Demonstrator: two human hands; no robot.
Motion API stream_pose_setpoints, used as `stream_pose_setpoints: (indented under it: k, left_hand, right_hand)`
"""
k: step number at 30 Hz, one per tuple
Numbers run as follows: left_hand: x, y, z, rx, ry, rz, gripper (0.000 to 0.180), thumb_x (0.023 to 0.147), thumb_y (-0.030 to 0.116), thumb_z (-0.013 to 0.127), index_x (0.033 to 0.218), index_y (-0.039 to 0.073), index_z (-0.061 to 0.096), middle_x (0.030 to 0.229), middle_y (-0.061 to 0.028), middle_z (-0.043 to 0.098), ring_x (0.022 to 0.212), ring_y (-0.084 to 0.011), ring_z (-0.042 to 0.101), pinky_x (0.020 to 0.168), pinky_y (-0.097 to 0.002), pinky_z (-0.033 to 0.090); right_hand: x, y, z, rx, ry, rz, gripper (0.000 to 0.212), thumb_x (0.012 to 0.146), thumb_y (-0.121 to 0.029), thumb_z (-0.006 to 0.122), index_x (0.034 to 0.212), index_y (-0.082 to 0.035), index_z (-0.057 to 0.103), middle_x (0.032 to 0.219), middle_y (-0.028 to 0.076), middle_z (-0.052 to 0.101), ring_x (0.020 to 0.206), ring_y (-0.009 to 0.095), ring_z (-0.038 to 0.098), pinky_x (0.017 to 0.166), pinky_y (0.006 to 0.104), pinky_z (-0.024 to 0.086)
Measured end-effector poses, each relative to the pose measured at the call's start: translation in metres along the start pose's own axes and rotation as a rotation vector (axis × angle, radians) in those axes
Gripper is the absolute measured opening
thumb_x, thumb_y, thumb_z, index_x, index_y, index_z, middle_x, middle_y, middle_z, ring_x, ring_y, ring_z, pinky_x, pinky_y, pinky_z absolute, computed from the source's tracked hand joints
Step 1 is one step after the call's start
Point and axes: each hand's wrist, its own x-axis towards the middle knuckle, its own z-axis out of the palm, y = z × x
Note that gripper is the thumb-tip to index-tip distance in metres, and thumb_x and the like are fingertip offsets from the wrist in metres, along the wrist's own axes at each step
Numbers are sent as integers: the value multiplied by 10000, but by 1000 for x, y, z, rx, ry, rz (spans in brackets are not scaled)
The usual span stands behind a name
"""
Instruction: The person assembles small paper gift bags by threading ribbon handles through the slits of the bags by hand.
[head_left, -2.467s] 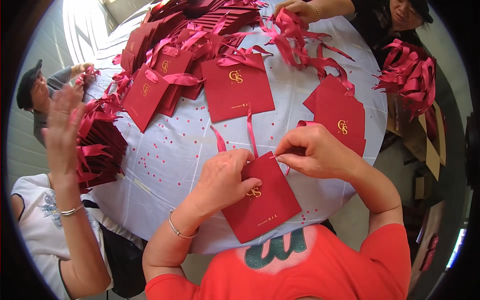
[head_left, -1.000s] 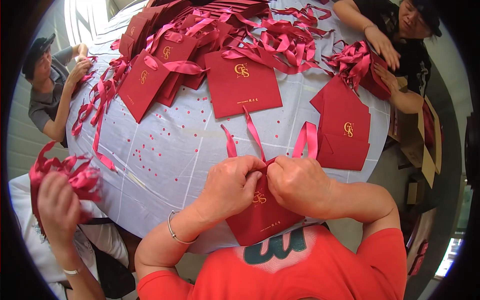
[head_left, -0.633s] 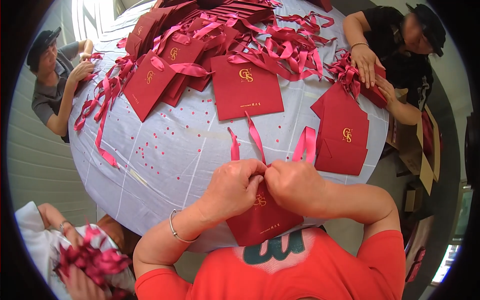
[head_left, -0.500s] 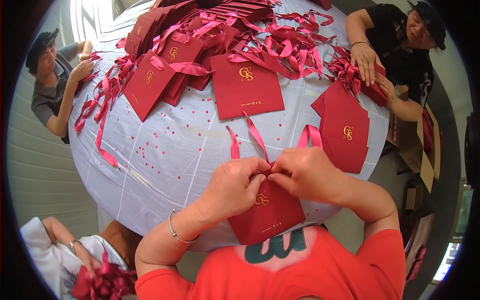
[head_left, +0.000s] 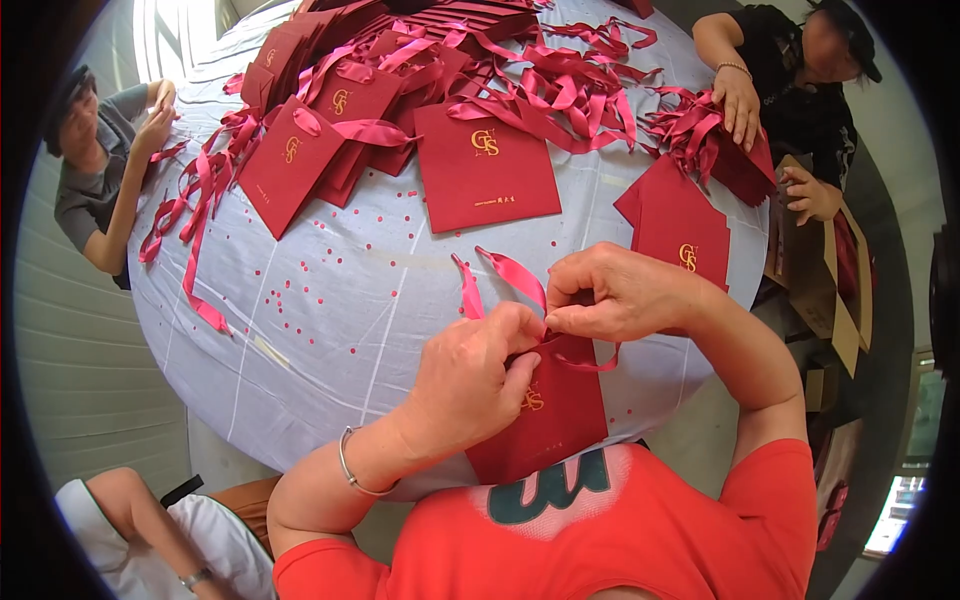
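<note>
Steady the red bag (head_left: 560, 425) in the left hand's (head_left: 470, 368) closed grip while the right hand (head_left: 625, 292), pinching the pink ribbon (head_left: 515, 274), works gently to avoid creases.

Below your fingers (head_left: 514, 322), the bag (head_left: 560, 425) looks like smooth, matt paper. Just beyond them, the ribbon (head_left: 515, 272) has a glossy, satin-like cloth finish, while the tablecloth (head_left: 315, 395) farther out is dull, creased fabric.
</note>
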Motion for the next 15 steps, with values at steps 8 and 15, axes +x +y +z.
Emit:
stream_pose_setpoints:
  k: [8, 15]
  left_hand:
    - [-2, 5, 2, 110, 87, 213, 249, 766, -13, 715, 959, 57, 575, 792, -66, 696, 677, -256, 650, 629, -355, 465]
    - [-4, 7, 5, 149, 80, 303, 216, 780, 15, 712, 942, 75, 583, 753, -57, 644, 660, -247, 621, 607, -363, 439]
  right_hand:
    - [6, 3, -13, -87, -188, -110, 161, 861, -155, 713, 907, -3, 691, 770, 73, 617, 704, 161, 572, 618, 298, 461]
    - [4, -7, -13, 4, -233, -184, 121, 844, -105, 728, 951, -51, 740, 751, 48, 562, 708, 187, 554, 648, 306, 453]
